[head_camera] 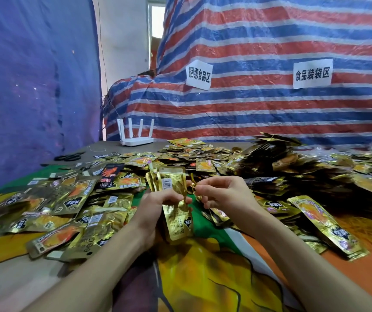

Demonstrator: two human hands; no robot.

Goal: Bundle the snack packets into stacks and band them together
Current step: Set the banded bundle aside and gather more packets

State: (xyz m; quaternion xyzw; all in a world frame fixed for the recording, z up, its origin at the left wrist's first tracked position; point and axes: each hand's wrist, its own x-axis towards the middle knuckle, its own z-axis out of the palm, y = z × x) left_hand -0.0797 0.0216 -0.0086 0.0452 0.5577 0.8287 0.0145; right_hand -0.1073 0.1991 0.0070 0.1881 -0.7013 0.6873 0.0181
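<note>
The left hand (158,206) grips one stack (176,221) while the right hand (223,192) pinches a band (193,184), apparently mid-banding, with many loose packets (74,199) left of them still unbundled.

Left hand (155,204) grips a packet stack (173,199); right hand (223,192) pinches a band (193,184).

Glossy gold foil packets (173,199), crinkled woven-plastic tarp (270,41), smooth white plastic router (137,140).

Left forearm (104,255) angles in from 7 o'clock, right forearm (293,244) from 5. Left hand (155,206) curls round a packet stack (173,183); right hand (223,190), at its 3 o'clock, pinches a band (193,181).
</note>
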